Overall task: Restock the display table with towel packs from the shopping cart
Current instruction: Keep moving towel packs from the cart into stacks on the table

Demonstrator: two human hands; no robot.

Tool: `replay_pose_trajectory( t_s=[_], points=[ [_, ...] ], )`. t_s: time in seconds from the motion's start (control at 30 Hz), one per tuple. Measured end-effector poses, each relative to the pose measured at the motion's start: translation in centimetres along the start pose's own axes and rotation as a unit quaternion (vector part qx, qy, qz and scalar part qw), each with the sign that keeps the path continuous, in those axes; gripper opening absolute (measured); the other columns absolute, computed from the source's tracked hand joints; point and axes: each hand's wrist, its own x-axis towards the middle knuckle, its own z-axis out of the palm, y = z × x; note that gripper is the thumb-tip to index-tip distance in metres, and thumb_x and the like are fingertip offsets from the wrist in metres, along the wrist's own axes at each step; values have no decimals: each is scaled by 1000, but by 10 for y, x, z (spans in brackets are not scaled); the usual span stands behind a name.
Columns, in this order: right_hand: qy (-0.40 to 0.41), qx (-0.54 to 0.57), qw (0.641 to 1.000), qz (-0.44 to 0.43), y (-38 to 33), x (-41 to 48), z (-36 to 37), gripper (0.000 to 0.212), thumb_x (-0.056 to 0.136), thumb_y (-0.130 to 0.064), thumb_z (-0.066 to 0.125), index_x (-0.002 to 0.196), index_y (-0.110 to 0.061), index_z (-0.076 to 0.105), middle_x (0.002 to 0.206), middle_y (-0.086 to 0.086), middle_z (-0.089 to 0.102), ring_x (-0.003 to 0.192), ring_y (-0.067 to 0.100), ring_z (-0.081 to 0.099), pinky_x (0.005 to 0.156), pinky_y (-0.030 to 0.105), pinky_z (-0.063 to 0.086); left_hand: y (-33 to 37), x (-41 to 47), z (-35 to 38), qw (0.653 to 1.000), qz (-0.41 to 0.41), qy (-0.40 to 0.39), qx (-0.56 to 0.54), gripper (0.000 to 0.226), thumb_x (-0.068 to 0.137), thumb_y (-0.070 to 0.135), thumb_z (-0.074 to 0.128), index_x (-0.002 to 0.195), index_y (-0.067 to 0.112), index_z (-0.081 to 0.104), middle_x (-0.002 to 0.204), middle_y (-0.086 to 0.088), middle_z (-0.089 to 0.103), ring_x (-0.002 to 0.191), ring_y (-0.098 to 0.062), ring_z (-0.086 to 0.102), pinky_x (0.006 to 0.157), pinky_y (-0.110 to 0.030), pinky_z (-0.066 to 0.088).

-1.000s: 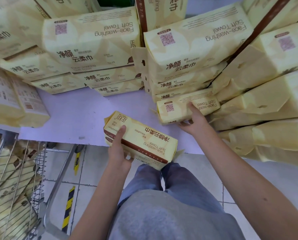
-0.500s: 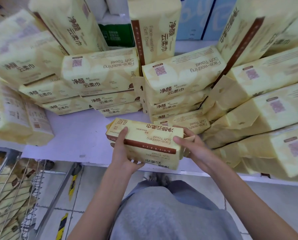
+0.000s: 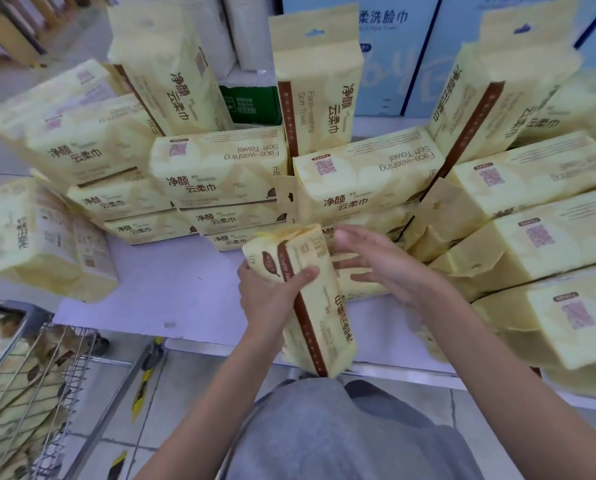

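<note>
Nearest, at the left, the shopping cart (image 3: 30,393) holds more yellow packs and stands right beside the table, which keeps the reach short. Over the table's near edge the left hand (image 3: 272,292) grips a towel pack (image 3: 312,317) round its far half, thumb laid across the brown stripe. The pack is turned end-on, its long side running away from the person, probably so it can slide in beside the low stack on the right. The right hand (image 3: 376,268) is open, fingers spread just right of the pack, as if to steady or guide it. Blur hides whether it touches.

Beyond lies the bare lilac table (image 3: 172,285). Then come the flat stacks (image 3: 217,174), labels facing out, and behind them the upright packs (image 3: 319,84), stood up so that shoppers can read the fronts.

Half a second ago both hands held the pack crosswise by its ends. Now it has swung lengthwise and the right hand has let go.
</note>
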Motion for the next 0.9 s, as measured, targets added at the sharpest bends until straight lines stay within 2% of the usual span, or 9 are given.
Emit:
replay_pose_trajectory(
  t_s=[0.1,0.2,0.27,0.37,0.43,0.6,0.73,0.83,0.9],
  points=[
    [9,-17,1000,1,-19,10,8,87,45,-76,62,123,-39,51,121,-13,56,109,12,56,83,32,47,0,-3,1,974,118,-5,191,115,36,53,86,134,20,35,123,0,53,118,-23,48,102,-44,41],
    [0,-98,995,11,-26,20,14,83,60,-65,73,132,-34,45,115,-14,55,104,12,57,80,32,49,-2,-5,4,921,204,-16,331,125,45,53,86,146,17,21,135,-4,42,125,-24,35,103,-32,27],
    [7,-156,988,9,-21,25,17,88,60,-54,80,136,-32,41,118,-7,56,104,14,59,87,34,51,-2,-6,5,895,239,-25,376,128,47,53,85,148,18,16,137,-4,38,125,-23,32,99,-27,24],
    [23,-129,991,2,-10,24,14,87,58,-37,86,133,-30,43,108,-7,62,85,9,66,69,23,52,-1,-6,0,869,271,-54,410,131,46,57,85,150,23,13,134,-1,37,119,-20,30,98,-27,24],
    [29,-95,995,12,1,23,8,85,59,-31,86,133,-28,45,109,-1,65,84,14,68,67,25,52,0,-4,-11,879,277,-110,374,128,44,60,84,149,30,17,130,7,38,118,-15,32,97,-26,28],
    [57,44,996,45,23,13,-13,89,54,-24,87,132,-18,46,98,8,72,78,21,72,74,35,57,-11,7,-48,945,164,-106,262,108,46,83,68,139,35,38,132,14,46,118,-6,43,94,-28,37],
    [60,161,985,31,34,2,-27,90,48,-18,89,129,-6,51,89,7,75,71,17,71,57,24,54,-28,16,-67,987,8,-101,123,85,58,63,72,131,30,45,127,2,57,112,-14,55,89,-32,45],
    [69,195,978,5,40,-6,-29,82,40,-30,81,116,-8,57,78,1,75,61,11,69,45,17,48,-31,17,-65,981,-94,-172,11,77,61,59,69,125,19,53,110,-4,70,96,-23,68,72,-35,54],
    [76,208,975,-6,42,-9,-30,76,41,-30,80,112,-13,58,73,-1,74,55,8,67,39,14,44,-30,17,-59,976,-95,-197,5,70,59,56,66,116,16,60,100,-3,74,87,-21,71,62,-31,54]
  ],
)
